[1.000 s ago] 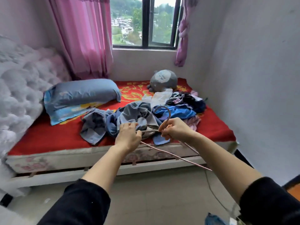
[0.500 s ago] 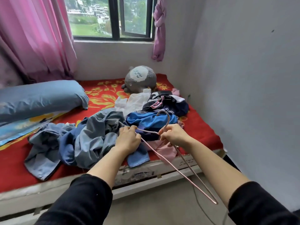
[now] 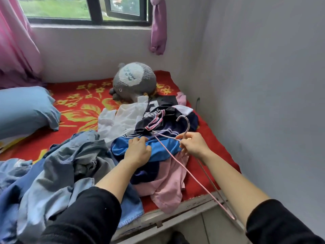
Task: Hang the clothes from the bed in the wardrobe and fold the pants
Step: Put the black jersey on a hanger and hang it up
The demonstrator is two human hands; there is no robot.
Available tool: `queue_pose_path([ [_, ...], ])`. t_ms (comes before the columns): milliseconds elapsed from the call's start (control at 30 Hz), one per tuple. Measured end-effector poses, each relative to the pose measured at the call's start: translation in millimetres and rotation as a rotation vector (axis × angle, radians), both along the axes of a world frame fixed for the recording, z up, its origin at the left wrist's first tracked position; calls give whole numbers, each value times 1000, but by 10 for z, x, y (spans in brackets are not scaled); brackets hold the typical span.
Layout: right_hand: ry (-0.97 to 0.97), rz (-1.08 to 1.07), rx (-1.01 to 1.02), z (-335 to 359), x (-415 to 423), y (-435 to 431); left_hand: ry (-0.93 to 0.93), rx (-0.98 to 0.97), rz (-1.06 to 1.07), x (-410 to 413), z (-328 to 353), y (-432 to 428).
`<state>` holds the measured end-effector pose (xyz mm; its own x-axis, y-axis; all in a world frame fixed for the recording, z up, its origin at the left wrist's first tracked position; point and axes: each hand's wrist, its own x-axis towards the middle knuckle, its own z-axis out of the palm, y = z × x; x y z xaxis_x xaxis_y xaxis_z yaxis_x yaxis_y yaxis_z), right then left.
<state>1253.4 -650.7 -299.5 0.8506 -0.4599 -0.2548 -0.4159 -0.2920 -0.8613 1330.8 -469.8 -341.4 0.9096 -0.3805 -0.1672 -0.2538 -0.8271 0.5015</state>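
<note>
A heap of clothes lies on the red flowered bed (image 3: 79, 110): a bright blue garment (image 3: 161, 147), a dark navy jersey (image 3: 163, 120) with white lettering, a white top (image 3: 123, 118), a pink garment (image 3: 168, 184) and grey-blue denim clothes (image 3: 58, 173) at the left. My right hand (image 3: 192, 146) pinches a thin pink wire hanger (image 3: 186, 171) just below its hook, above the blue garment. My left hand (image 3: 138, 150) rests with its fingers spread on the blue garment, off the hanger.
A grey plush toy (image 3: 135, 80) sits at the back of the bed, a blue pillow (image 3: 22, 110) at the left. A grey wall (image 3: 263, 103) runs close along the right. Pink curtains (image 3: 15, 41) flank the window. The bed's front edge (image 3: 175, 215) is near me.
I have stepped closer to the bed and the view has shifted right. My left hand has let go of the hanger and come down onto the blue garment; my right hand still holds the hanger.
</note>
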Motion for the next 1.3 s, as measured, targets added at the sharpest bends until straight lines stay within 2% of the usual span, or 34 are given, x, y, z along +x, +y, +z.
queue_pose_path([
  [133, 26, 2, -19, -208, 763, -627, 23, 23, 52, 654, -303, -506],
  [367, 55, 2, -245, -450, 1929, -1604, 153, 42, 239, 1585, -705, -1179],
  [533, 125, 39, -314, -1029, 2763, -2033, 236, 50, 342, 2098, -1159, -1432],
  [700, 161, -32, -338, -1555, 3374, -2079, 256, 58, 416, 2437, -1571, -1473],
  [833, 250, 86, -337, -1891, 3700, -1923, 226, 76, 439, 2645, -1836, -1486],
  [1100, 288, 219, -379, -2337, 4054, -1795, 142, 205, 400, 2696, -2237, -1416],
  [1200, 342, 243, -390, -2410, 4138, -1793, 113, 124, 371, 2692, -2258, -1370],
  [1300, 391, 251, -378, -2442, 4173, -1811, 112, -100, 269, 2668, -2212, -1305],
])
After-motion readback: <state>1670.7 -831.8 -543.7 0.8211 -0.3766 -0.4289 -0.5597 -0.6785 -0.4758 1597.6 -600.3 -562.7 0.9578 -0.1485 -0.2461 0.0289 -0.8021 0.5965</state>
